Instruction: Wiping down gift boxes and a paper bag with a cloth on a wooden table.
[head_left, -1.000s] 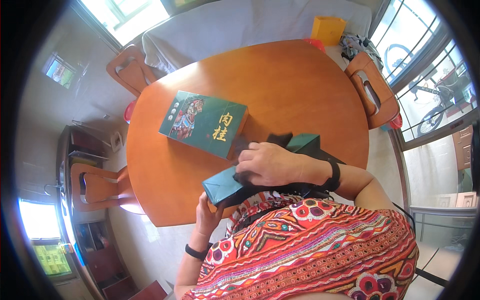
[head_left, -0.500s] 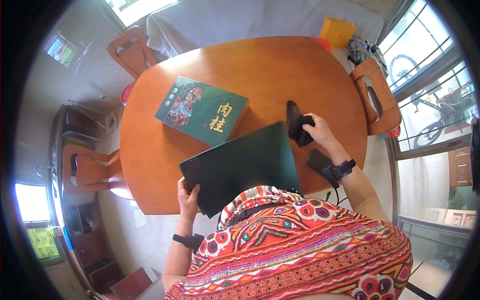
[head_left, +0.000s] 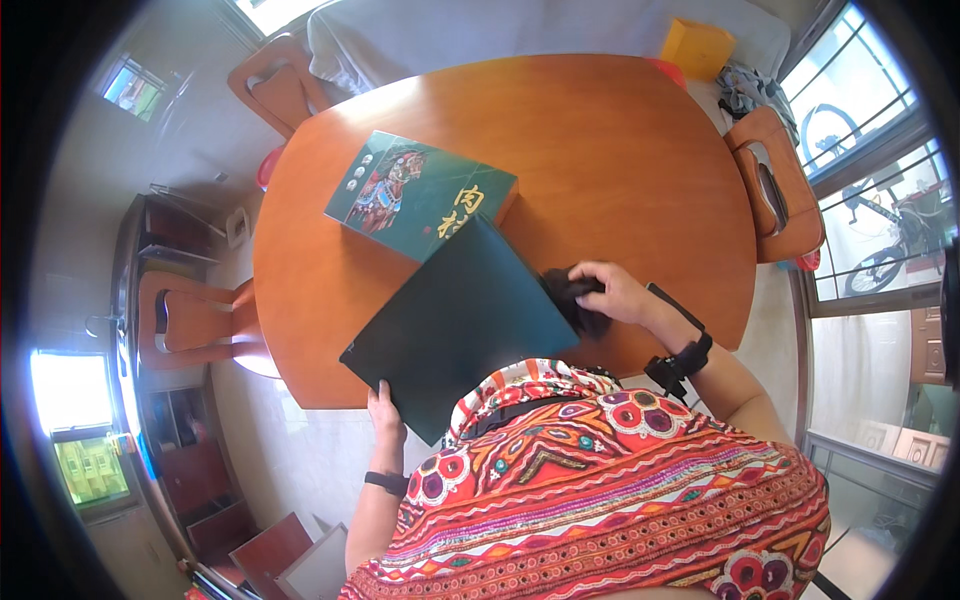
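A large, flat, dark rectangular panel, greenish where light falls on it, is tilted in front of my body above the table's near edge. My left hand grips its lower left edge, thumb on the face and other fingers hidden behind. My right hand, fingers bent, holds a dark crumpled cloth against the panel's right edge. Just beyond the panel lies a green box with a colourful horse picture and gold lettering; the panel's top corner overlaps it in view.
The wooden table has a curved far edge. A dark flat object shows partly behind my right forearm. Wooden chairs stand at the far left, left and right. A yellow box sits beyond the table's far right.
The panel has turned and now stands more cornerwise, its top corner over the green box in view. My right hand has brought the cloth left and nearer, to the panel's right edge.
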